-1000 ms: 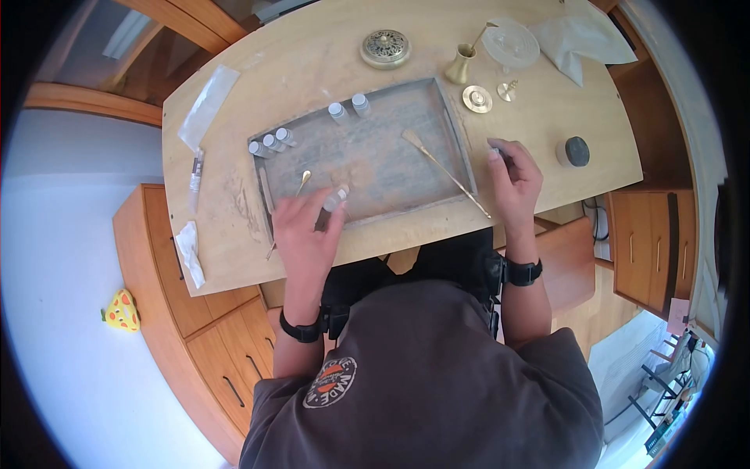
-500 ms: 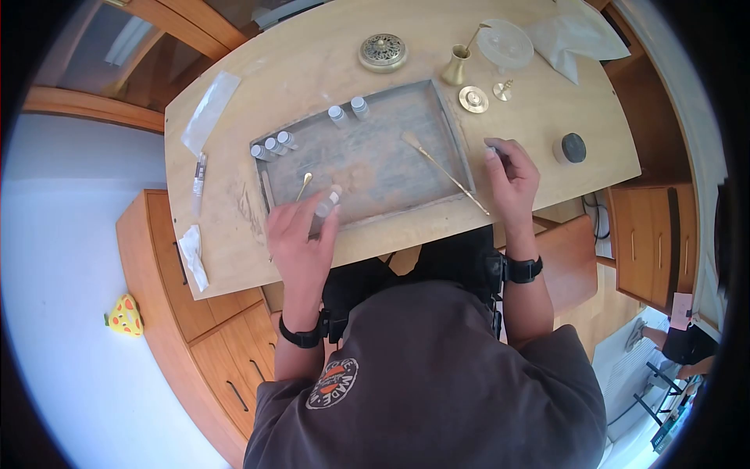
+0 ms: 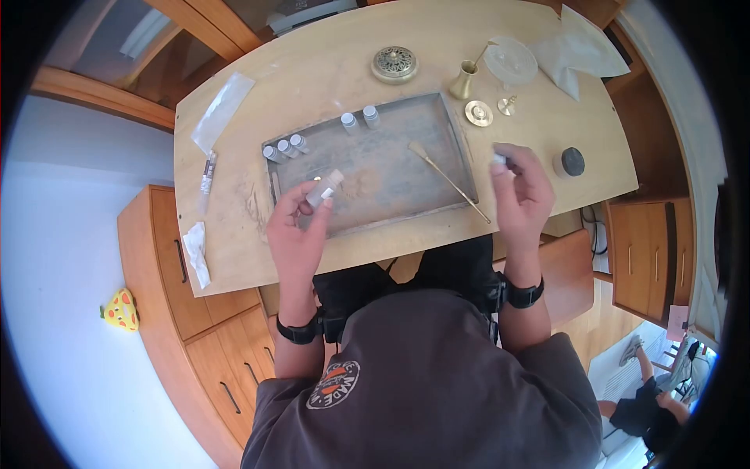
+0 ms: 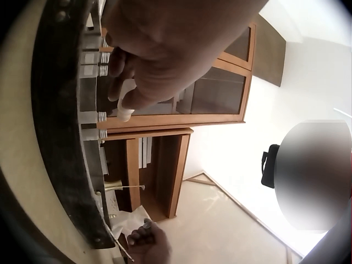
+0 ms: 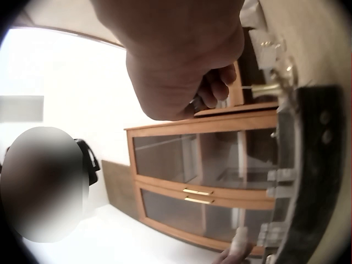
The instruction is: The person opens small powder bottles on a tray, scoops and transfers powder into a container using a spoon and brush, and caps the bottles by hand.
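Note:
My left hand pinches a small clear bottle between thumb and fingers, tilted over the left part of a dark, dusty tray. A pale label shows on the bottle, and its neck points away from me without the white cap seen on the others. To the right of the tray, my right hand pinches a small whitish piece like a bottle cap between thumb and curled fingers. A gold spoon beside the left hand is mostly hidden by it. A gold-handled brush leans across the tray's near right rim.
Several capped bottles stand along the tray's far side. Behind it sits a brass incense burner. A brass vase, brass lid, glass dish and dark-lidded jar stand right. A crumpled tissue lies left.
The left hand has drawn the bottle leftward relative to the tray and covers more of the spoon. In the right hand, the whitish piece shows more. Another person has come into view at lower right.

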Demonstrator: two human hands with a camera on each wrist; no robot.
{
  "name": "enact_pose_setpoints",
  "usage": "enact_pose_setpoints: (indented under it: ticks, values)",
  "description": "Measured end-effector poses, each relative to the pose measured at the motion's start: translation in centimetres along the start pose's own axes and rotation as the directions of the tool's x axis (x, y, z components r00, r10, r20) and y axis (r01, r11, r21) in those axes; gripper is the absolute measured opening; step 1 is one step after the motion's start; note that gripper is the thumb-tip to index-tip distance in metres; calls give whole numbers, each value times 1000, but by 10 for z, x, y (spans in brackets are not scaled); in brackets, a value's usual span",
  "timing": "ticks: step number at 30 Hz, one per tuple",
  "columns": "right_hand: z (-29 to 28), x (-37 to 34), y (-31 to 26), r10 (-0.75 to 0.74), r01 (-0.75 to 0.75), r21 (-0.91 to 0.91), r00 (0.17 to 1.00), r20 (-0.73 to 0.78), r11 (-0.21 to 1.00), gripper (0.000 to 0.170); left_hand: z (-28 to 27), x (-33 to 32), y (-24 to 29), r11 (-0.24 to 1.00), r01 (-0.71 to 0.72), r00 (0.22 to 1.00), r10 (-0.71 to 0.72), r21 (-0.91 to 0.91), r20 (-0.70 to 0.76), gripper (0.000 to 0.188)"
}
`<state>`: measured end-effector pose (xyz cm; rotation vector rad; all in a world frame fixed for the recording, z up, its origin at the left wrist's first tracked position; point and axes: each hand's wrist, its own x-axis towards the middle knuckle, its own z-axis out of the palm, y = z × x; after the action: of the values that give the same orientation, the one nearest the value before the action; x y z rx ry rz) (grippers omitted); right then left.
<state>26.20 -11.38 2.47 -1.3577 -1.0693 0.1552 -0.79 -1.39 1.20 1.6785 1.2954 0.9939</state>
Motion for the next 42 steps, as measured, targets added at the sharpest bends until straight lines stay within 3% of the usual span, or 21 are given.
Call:
enact_pose_setpoints:
  ticks: [4, 7, 20, 22, 26, 28, 32, 35, 37, 38, 40, 42]
  values:
    - [31, 3, -38, -19, -4, 62, 932, 362, 998, 17, 3, 0, 10, 978, 14, 995, 6, -210, 96, 30]
    - [59, -4, -33, -96, 72, 69, 882, 462, 995, 22, 7, -1, 11, 966, -37, 987, 75, -255, 141, 31]
    - [81, -3, -27, -63, 11, 98, 837, 543, 995, 20, 5, -4, 9, 992, -64, 986, 81, -113, 149, 28]
    - [82, -4, -22, -161, 138, 82, 839, 519, 987, 24, 5, -4, 9, 993, -14, 979, 36, -114, 200, 26]
    - [82, -3, -20, -141, 118, 77, 822, 552, 990, 24, 4, -4, 9, 993, -6, 980, 28, -115, 199, 27]
    - [80, -1, -24, -30, -11, 63, 790, 612, 998, 22, 5, -6, 6, 990, -120, 979, 130, -68, 157, 30]
    - [81, -1, -24, 3, -61, 72, 785, 619, 996, 21, 6, -6, 7, 959, -281, 955, 276, 40, 111, 32]
    - [81, -2, -23, -50, -9, 96, 802, 595, 995, 22, 5, -9, 7, 986, -169, 976, 168, -4, 141, 29]
    - [81, -4, -22, -108, 26, 153, 825, 555, 988, 22, 5, -10, 5, 973, -13, 981, 57, -231, 187, 26]
    - [82, -4, -22, -110, 28, 155, 824, 556, 988, 22, 4, -10, 6, 973, -14, 981, 58, -231, 184, 26]
    - [82, -3, -21, -153, 70, 171, 824, 545, 983, 20, 2, -8, 10, 907, 163, 957, -50, -389, 285, 26]
    - [81, -2, -20, -164, 86, 164, 819, 550, 983, 19, 2, -8, 12, 893, 190, 951, -65, -407, 301, 26]
